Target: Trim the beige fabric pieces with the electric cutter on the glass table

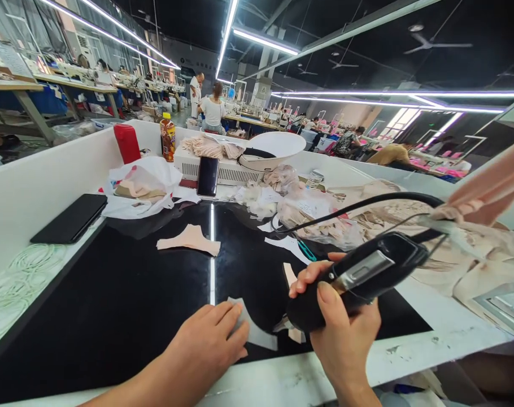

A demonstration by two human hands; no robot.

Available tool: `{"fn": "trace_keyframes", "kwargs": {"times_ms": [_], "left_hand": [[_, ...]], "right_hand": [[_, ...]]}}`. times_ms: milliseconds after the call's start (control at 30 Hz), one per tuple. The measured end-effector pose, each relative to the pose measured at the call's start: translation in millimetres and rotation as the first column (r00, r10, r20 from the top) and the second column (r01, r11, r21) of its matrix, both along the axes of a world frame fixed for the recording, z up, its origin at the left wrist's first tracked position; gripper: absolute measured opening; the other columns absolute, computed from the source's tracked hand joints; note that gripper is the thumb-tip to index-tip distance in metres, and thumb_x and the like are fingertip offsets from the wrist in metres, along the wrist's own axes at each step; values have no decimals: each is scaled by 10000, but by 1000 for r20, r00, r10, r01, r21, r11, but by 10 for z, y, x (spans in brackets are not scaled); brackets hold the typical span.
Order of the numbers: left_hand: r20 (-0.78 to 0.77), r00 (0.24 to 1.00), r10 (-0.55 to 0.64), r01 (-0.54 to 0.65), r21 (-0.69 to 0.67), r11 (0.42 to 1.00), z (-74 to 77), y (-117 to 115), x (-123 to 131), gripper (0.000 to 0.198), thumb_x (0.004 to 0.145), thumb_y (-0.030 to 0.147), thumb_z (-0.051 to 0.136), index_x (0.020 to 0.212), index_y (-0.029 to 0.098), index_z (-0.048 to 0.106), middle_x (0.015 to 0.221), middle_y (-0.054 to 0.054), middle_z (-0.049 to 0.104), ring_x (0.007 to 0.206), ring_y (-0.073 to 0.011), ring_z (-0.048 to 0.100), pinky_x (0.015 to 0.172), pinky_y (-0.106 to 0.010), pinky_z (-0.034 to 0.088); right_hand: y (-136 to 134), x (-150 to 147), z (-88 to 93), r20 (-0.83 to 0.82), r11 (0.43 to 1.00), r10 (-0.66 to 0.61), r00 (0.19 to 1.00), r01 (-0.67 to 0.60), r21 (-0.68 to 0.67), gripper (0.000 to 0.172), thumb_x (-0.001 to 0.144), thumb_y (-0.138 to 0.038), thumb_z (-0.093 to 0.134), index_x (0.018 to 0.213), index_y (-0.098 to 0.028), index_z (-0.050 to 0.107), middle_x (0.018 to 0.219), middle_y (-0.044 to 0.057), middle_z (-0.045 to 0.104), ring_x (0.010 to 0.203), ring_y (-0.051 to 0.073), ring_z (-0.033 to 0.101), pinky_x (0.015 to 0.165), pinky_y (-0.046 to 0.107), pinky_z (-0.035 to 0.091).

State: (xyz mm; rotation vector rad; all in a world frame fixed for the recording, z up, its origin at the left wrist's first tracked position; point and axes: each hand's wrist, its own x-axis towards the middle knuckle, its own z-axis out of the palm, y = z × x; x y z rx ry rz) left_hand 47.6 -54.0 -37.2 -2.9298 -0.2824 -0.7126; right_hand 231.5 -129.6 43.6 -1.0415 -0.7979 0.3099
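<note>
R hand (344,336) wrapped round blk handheld power tool w/ silver plate (362,274); tool's metal tip (281,324) down by R end of grey curved flat pc (257,332), contact unclear. L hand (208,347) unclenched, palm down, fingertips on L part of grey pc. Beige curved fabric pc (189,239) well fwd of L hand, apart, on glossy blk board (125,311). Blk cable (367,198) arcs above, fwd of tool.
</note>
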Motion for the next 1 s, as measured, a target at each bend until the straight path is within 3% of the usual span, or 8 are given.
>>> {"fn": "trace_keyframes", "kwargs": {"times_ms": [367,600,800,1000], "left_hand": [[-62,998,-4,4,6,1000,5,26,-23,232,1084,335,521,1143,157,657,1254,-107,725,1099,-257,713,793,-352,574],[30,999,-39,37,54,998,112,-23,5,343,1130,323,362,1162,145,654,1270,-73,719,1158,-246,672,1029,-401,505],[-4,981,-194,192,-131,973,161,-116,89,373,1019,455,625,1233,151,619,1126,-51,702,1034,-250,664,981,-393,537],[-30,981,-190,184,-157,970,37,-115,99,451,958,445,720,1266,137,604,1102,-51,677,1010,-250,648,999,-408,531]], "right_hand": [[-88,-8,-39,-2,999,24,1000,-24,22,303,891,-289,788,1142,-286,620,824,-31,666,639,146,646,609,332,568],[-131,19,-43,11,1000,10,1000,-10,22,301,894,-302,782,1145,-284,619,833,-22,672,631,152,649,603,345,572],[-137,-3,-46,-1,999,23,1000,-23,22,316,892,-318,782,1160,-291,617,826,-28,672,643,146,645,604,323,560],[-136,-28,-48,2,999,30,1000,-31,34,327,893,-327,784,1170,-295,613,823,-34,668,643,139,642,606,310,563]]}}
